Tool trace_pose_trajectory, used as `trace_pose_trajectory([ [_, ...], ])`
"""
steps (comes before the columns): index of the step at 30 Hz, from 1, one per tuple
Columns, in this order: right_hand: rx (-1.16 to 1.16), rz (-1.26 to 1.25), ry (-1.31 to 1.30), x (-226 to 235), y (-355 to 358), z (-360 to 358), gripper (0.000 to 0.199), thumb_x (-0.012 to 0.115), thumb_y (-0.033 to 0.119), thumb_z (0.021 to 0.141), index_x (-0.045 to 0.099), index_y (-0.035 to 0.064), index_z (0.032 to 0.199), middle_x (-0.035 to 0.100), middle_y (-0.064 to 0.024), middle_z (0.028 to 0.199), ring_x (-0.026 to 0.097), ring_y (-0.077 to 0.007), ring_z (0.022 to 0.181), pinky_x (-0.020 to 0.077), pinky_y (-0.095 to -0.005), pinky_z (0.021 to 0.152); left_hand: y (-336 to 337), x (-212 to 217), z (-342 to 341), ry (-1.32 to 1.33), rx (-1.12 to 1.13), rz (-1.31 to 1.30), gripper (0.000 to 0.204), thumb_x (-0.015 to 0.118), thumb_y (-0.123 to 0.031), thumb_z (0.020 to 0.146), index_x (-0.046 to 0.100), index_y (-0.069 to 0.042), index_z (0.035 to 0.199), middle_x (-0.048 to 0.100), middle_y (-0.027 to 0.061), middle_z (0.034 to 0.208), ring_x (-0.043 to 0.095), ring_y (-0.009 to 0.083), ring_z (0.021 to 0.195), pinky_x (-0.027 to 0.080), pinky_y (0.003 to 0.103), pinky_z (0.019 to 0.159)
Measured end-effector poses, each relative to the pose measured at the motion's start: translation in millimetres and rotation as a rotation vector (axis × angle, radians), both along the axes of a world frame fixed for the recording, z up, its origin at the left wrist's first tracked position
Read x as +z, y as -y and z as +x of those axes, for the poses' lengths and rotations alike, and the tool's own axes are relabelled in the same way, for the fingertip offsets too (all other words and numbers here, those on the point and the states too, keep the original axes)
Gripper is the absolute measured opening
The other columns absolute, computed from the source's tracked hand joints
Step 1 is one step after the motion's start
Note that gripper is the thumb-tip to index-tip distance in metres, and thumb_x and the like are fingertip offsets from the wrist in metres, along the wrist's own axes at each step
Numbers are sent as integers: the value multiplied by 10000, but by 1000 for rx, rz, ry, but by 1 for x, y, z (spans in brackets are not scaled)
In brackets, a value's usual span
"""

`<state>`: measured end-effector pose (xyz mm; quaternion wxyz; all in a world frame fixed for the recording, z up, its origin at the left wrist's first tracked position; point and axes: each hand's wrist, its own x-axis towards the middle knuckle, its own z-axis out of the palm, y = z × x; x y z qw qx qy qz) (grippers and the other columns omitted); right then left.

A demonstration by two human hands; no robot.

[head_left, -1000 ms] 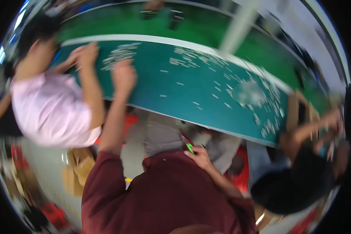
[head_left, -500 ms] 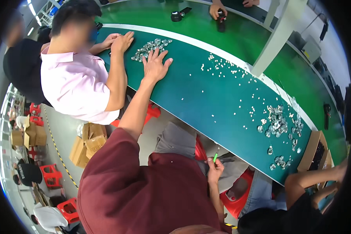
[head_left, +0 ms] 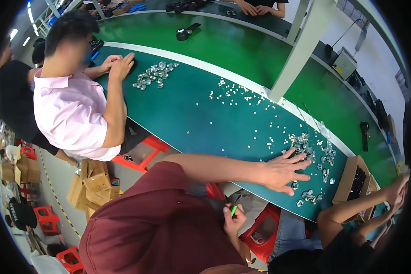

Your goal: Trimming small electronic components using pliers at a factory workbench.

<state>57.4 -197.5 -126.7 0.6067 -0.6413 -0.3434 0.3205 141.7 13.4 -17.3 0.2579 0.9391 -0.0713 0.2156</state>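
My left hand (head_left: 278, 172) reaches across my front to the right end of the green worktable (head_left: 178, 109). Its fingers are spread, palm down, at the edge of a pile of small shiny clear round pieces (head_left: 301, 142); whether it touches them I cannot tell. Low near my lap, beyond the table's near edge, my right hand (head_left: 234, 222) is closed around a slim tool with a bright green handle (head_left: 234, 210). A second heap of the shiny round pieces (head_left: 155, 74) lies at the table's left end. Tiny pale squarish bits (head_left: 242, 93) are scattered over the middle and right.
A co-worker in a pink shirt (head_left: 73, 109) sits at the left. Another person's forearms (head_left: 351, 214) are at the right beside an open cardboard box (head_left: 350, 180) of dark parts. A grey post (head_left: 299, 50) rises at the far edge; beyond it a green strip carries a black device (head_left: 183, 34).
My left hand has left the left heap and swung right to the other pile. The left heap now lies more spread out. My right hand still holds the green-handled tool, and the view has shifted.
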Motion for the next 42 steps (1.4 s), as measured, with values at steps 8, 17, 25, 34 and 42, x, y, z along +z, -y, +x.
trace_pose_trajectory([
  [8,-68,67,69,-6,4,-6,133,770,36,830,713,-42,921,663,-120,860,646,-227,770,505,-327,698,-28,-17,25,115,-12,42,286,724,-141,848,706,-35,1113,618,144,1331,491,347,1362,444,452,1108],
  [17,-122,180,172,16,6,1,234,812,31,779,591,-27,730,658,-121,917,630,-244,720,501,-327,646,-26,13,30,280,17,-23,198,753,-16,780,710,-41,972,684,72,996,644,295,994,491,428,931],
  [25,-65,195,403,122,-17,67,120,761,10,776,717,-45,873,674,-207,1167,704,-305,1002,406,-481,1118,-16,47,-54,102,26,-1462,241,606,-97,1013,620,-9,1237,680,162,1180,689,242,982,551,389,910],
  [34,-94,191,439,167,-77,76,207,721,-11,807,753,-54,1008,677,-180,1142,699,-267,951,549,-332,810,0,45,-144,207,91,-1559,280,659,-65,973,610,15,1237,661,188,1247,703,263,1045,553,400,965],
  [42,70,244,490,176,-107,62,199,736,-12,806,755,-61,997,678,-170,1135,694,-255,948,547,-323,818,-3,51,-182,384,155,-1562,263,641,-43,986,590,26,1234,678,163,1193,695,219,1025,572,358,913],
])
